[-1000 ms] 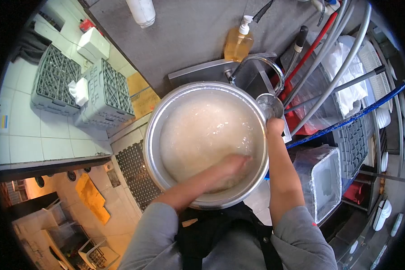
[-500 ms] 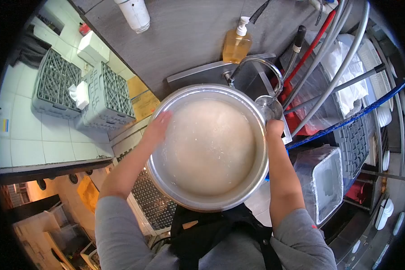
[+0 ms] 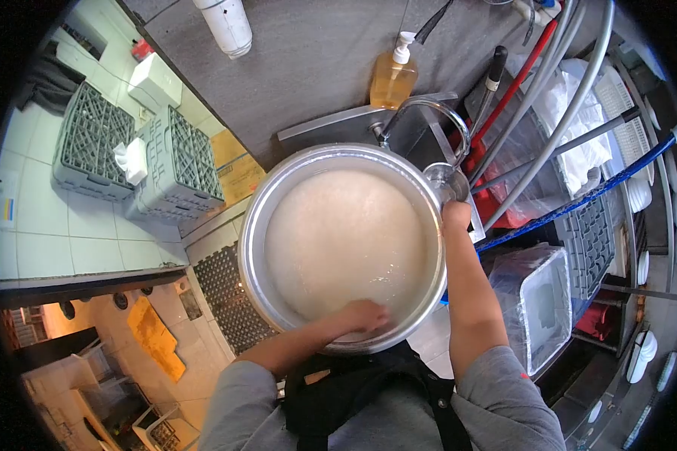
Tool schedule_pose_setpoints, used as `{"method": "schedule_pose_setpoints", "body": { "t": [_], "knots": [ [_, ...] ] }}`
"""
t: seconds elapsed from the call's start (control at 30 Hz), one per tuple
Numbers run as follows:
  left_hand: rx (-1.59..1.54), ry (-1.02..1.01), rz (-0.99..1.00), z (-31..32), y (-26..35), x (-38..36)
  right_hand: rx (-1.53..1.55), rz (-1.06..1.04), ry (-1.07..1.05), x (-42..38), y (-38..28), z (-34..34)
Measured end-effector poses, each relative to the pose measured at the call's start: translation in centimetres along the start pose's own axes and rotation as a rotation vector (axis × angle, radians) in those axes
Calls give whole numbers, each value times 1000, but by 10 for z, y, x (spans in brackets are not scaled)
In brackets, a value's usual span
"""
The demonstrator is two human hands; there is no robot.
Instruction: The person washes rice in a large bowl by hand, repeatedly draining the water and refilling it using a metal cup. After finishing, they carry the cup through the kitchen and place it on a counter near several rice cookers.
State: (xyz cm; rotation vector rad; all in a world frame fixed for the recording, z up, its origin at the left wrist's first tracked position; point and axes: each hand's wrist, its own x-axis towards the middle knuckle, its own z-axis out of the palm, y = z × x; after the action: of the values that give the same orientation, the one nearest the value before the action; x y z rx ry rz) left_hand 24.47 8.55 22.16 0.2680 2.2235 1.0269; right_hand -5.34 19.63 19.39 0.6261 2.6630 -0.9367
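Note:
A large round metal pot point(image 3: 250, 248), filled with cloudy whitish liquid point(image 3: 342, 233), stands in front of my body. Over the near part of the liquid is my left hand point(image 3: 365, 317); its fingers look blurred and partly dipped, so their shape is unclear. My right hand point(image 3: 456, 218) is closed at the pot's right side, beside a small round metal vessel point(image 3: 445, 183). The curved faucet point(image 3: 447, 109) ends above that vessel.
Behind the pot are a sink edge point(image 3: 331, 120) and a soap bottle point(image 3: 393, 79). Grey racks point(image 3: 177, 161) stand at left. Hoses point(image 3: 579, 90) and a plastic-covered bin point(image 3: 541, 308) are at right. A perforated mat point(image 3: 229, 301) lies on the floor.
My left hand has moved from the pot's left rim to the near part of the liquid. My right hand stays at the right side. The pot appears slightly further left.

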Motion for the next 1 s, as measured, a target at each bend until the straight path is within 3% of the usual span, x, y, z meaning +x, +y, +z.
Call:
{"method": "schedule_pose_setpoints", "body": {
  "t": [0.03, 0.1, 0.13, 0.2, 0.3, 0.37, 0.47, 0.5, 0.6, 0.73, 0.8, 0.93, 1.0],
  "knots": [
    [-29, 4, -17, -21, 7, 15, -7, 0, -6, 5, 2, 2],
    [-104, 395, 4, -64, 17, 27, 8, 2, -3, 4, 3, 2],
    [-64, 442, 1, -96, 17, 29, 32, 3, 7, -5, -3, -2],
    [103, 779, 41, -146, 0, 34, 52, 8, 20, -14, -9, -6],
    [471, 967, -347, -215, -22, 26, 51, -14, 68, -17, -12, -8],
    [559, 1040, -634, -235, -61, 28, 52, -68, 143, -17, -8, -3],
    [284, 850, -816, -250, -69, 18, 31, -25, 22, -8, -4, -1],
    [312, 853, -823, -249, -67, 21, -84, -115, 3, -9, -4, -4],
    [523, 899, -439, -238, -66, 42, 49, -87, 47, -15, -6, -4],
    [524, 871, -107, -212, -42, 71, -18, -197, 45, 8, 14, 10],
    [504, 818, 17, -198, -34, 71, 85, -89, 59, -20, -8, -8],
    [541, 527, 121, -155, -56, 66, 126, -17, 65, -11, -3, 0],
    [624, 532, -18, -152, -70, 56, 131, -34, 64, -15, -7, -2]
  ]
}}
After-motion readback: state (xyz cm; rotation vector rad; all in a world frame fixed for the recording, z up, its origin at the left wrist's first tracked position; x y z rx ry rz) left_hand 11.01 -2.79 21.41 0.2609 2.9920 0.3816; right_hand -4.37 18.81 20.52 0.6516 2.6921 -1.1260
